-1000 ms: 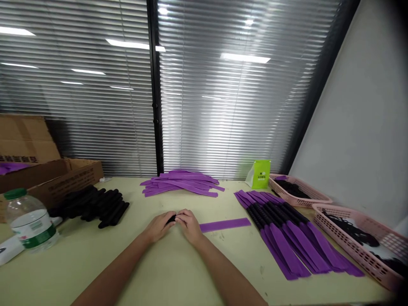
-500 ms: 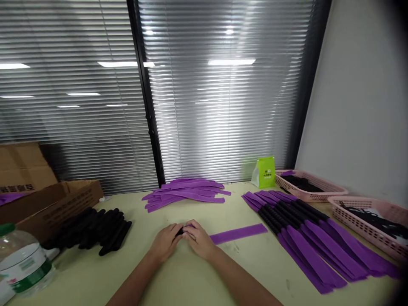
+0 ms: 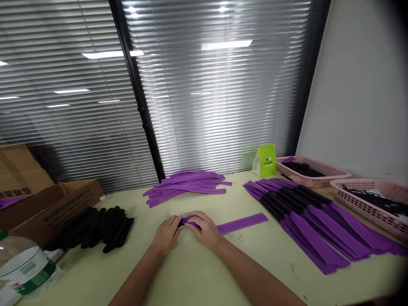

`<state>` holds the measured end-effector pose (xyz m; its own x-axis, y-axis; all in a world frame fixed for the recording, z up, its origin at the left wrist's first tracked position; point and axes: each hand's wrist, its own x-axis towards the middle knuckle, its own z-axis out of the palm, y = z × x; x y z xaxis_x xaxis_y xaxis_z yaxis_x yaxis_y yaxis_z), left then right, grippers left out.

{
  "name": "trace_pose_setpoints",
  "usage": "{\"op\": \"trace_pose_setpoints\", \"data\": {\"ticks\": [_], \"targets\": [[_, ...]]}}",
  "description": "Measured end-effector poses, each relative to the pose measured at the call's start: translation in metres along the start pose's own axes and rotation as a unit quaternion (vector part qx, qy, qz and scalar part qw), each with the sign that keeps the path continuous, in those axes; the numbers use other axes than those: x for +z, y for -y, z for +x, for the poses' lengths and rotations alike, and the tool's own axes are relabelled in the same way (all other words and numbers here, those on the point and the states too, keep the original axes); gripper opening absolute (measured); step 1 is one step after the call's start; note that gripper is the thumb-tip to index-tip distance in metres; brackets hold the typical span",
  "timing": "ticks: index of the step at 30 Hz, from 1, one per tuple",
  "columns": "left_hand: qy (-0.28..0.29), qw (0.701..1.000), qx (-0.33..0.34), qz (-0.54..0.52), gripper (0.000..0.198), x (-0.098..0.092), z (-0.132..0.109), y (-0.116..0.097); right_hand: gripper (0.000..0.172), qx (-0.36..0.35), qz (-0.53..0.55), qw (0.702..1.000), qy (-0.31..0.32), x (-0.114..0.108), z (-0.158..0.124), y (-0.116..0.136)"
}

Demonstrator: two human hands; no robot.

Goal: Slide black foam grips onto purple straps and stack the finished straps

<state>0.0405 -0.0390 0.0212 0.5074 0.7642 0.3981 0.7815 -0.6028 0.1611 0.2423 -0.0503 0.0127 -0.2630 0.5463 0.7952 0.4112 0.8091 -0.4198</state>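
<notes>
My left hand (image 3: 166, 233) and my right hand (image 3: 206, 228) meet at the middle of the table, fingers pinched together on the near end of a purple strip (image 3: 242, 222). The strip lies flat and runs right from my fingers. A small dark piece shows between my fingertips, mostly hidden. A loose pile of purple strips (image 3: 188, 184) lies just behind my hands. A heap of black tubes (image 3: 95, 227) sits to the left. A row of purple strips with black tubes on them (image 3: 302, 212) is laid out on the right.
An open cardboard box (image 3: 47, 204) and a water bottle (image 3: 25, 267) stand at the left. A green pouch (image 3: 264, 160) and two pink baskets (image 3: 314, 170) (image 3: 372, 199) with dark items sit at the right. Window blinds close the back.
The camera has swung left and slightly down. My hands stay together on the strip's end, and purple now shows between my fingertips where the dark piece was.
</notes>
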Motion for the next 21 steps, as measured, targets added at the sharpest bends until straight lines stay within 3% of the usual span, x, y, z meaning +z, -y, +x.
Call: {"op": "trace_pose_setpoints", "data": {"ticks": [8, 14, 21], "targets": [[-0.010, 0.998, 0.012, -0.059, 0.035, 0.0031, -0.0043, -0.0030, 0.018, -0.040, 0.034, 0.998, -0.022, 0.0005, 0.0025, 0.0064], [-0.008, 0.996, 0.022, -0.086, 0.033, 0.0070, -0.0070, -0.0060, 0.023, -0.070, 0.017, 0.997, 0.004, -0.0004, 0.0035, 0.0095], [0.000, 0.994, 0.004, -0.107, 0.033, 0.0052, -0.0081, -0.0081, 0.022, -0.041, -0.003, 0.999, 0.003, 0.0090, -0.0015, 0.0059]]}}
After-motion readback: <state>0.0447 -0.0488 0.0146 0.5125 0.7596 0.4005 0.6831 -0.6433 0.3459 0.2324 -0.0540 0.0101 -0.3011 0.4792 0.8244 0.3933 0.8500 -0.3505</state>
